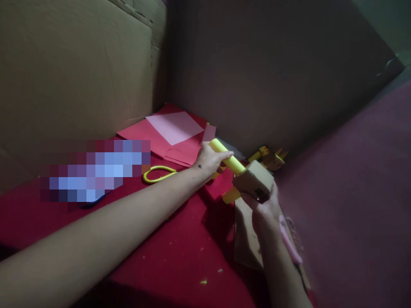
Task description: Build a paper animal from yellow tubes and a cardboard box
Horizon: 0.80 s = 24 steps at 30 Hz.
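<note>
My left hand (207,161) grips a yellow paper tube (229,159), thumb along its top and the other fingers mostly hidden behind it. The tube's lower end meets a small cardboard box (255,177); I cannot tell whether it is fixed there. My right hand (265,214) is wrapped round the near side of that box, holding it tilted above the table. More yellow tubes (231,196) stick out from under the box. Below the right hand lies a flat cardboard piece (245,235), partly covered by its shadow.
Red paper sheets (135,134) and a pink sheet (175,127) lie at the back. A yellow loop handle (159,168) rests behind my left forearm. A yellow-and-cardboard figure (272,159) stands near the dark wall (244,77). A pink-handled tool (290,244) lies right. Scraps dot the red cloth (180,261).
</note>
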Available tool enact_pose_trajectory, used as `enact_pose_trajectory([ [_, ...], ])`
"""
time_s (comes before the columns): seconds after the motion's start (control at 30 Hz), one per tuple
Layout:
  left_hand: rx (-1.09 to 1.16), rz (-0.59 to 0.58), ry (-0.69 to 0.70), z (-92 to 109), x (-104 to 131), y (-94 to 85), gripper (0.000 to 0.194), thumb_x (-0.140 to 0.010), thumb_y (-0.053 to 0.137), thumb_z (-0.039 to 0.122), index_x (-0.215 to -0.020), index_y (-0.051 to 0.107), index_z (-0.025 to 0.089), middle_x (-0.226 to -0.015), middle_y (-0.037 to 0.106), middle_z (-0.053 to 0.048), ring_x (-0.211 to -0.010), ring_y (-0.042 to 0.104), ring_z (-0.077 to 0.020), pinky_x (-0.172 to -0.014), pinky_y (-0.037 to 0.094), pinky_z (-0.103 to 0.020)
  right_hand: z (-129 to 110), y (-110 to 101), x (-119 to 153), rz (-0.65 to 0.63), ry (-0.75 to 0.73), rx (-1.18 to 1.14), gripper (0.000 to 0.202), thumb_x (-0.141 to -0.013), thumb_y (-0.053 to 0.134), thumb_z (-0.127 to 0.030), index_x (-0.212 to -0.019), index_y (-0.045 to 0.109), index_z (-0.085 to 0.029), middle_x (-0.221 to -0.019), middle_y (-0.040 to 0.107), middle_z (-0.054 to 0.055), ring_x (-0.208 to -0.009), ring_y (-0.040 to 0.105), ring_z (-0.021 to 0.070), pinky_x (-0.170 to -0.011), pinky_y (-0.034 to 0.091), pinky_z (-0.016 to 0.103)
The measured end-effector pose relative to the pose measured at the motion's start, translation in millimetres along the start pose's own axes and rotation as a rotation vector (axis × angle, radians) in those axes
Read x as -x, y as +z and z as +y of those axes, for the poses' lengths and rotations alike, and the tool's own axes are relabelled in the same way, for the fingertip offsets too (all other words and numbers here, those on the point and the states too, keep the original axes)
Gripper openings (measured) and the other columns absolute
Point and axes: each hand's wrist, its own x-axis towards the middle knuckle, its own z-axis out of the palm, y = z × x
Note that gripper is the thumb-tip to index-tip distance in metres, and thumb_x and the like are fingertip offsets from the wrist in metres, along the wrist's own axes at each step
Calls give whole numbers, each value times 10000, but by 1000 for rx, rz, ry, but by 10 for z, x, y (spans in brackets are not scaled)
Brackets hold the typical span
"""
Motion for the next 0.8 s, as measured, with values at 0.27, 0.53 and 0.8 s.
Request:
enact_pose_trajectory([
  [0.27,6,-4,36,-9,-3,29,323,-713,725,171,-884,451,173,-763,592,-22,-582,611,-146,-431,464,-226,-91,11,6,-82,17,-6,766,-553,813,-184,-1240,485,-267,-1141,603,54,-975,591,226,-850,494,377],
  [0.53,-31,-26,41,3,-6,18,297,-734,713,159,-886,458,162,-815,603,-49,-615,632,-162,-446,481,-236,-24,1,4,-28,12,7,783,-531,834,-186,-1225,482,-265,-1156,596,60,-983,589,231,-827,497,368],
  [0.8,-66,-110,32,27,-41,-34,195,-882,540,304,-982,456,160,-681,589,-14,-497,603,-139,-425,455,-230,47,-10,-10,50,-36,3,786,-523,832,-193,-1226,484,-243,-1111,601,54,-951,588,215,-826,512,370],
])
